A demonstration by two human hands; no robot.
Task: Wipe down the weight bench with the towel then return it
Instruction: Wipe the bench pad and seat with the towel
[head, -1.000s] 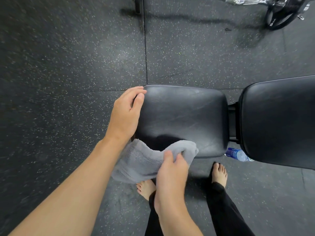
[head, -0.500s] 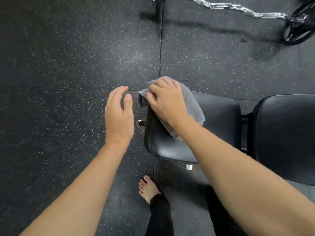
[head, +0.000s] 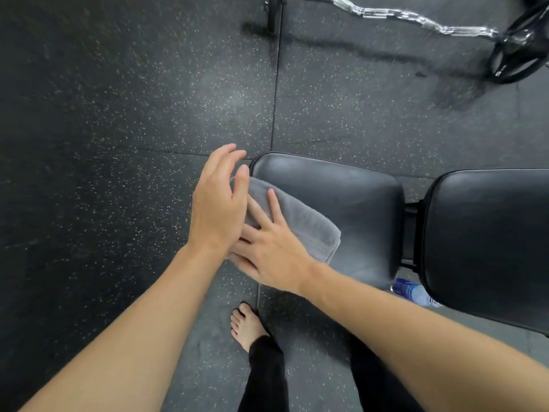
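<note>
2 hands meet at frame centre: right hand (head: 269,251), flat on the towel (head: 300,221), has swept down the bench (head: 350,203); left hand (head: 218,203) hovers open, empty. Wiping continues.

Two bench pads (head: 350,200) (head: 487,242), one towel (head: 300,221), one bottle (head: 411,291), two hands (head: 218,203) (head: 271,254), one bare foot (head: 245,327).

The right hand (head: 274,251) has slid the towel (head: 300,221) toward the seat's near-left edge, and the left hand (head: 218,203) now seemingly overlaps it.
</note>
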